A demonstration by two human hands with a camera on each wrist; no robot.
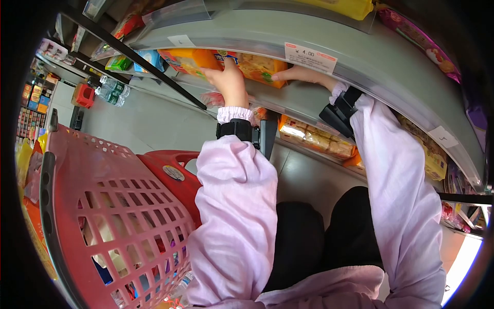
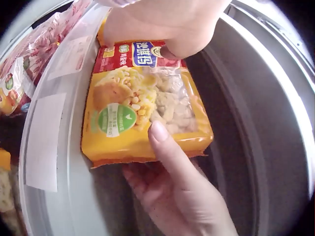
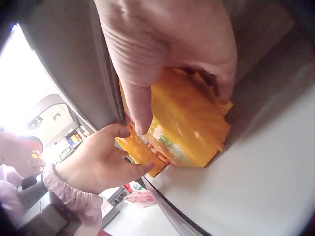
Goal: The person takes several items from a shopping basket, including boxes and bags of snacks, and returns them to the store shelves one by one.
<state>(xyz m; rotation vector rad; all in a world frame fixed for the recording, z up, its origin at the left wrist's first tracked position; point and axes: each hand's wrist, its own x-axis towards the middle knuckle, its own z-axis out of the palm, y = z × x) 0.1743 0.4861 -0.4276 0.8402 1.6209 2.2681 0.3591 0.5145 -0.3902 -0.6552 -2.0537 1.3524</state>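
Two yellow-orange packages of sachima, the left one [image 1: 191, 61] and the right one [image 1: 260, 68], lie end to end on a grey shelf. My right hand [image 1: 304, 75] grips the right package by its near end. In the left wrist view its thumb [image 2: 160, 135] presses on the front of the package [image 2: 147, 93], and the other fingers go underneath. My left hand [image 1: 227, 82] is at the junction of the two packages. From the right wrist view, this left hand [image 3: 96, 160] spans the end of the left package [image 3: 142, 155] between thumb and fingers.
A pink and red shopping basket [image 1: 134, 206] with goods inside stands at my left. The shelf lip [image 1: 257, 44] with a price tag [image 1: 310, 56] overhangs my hands. More packaged snacks [image 1: 316, 136] sit on the lower shelf. Water bottles [image 1: 111, 91] stand on the floor.
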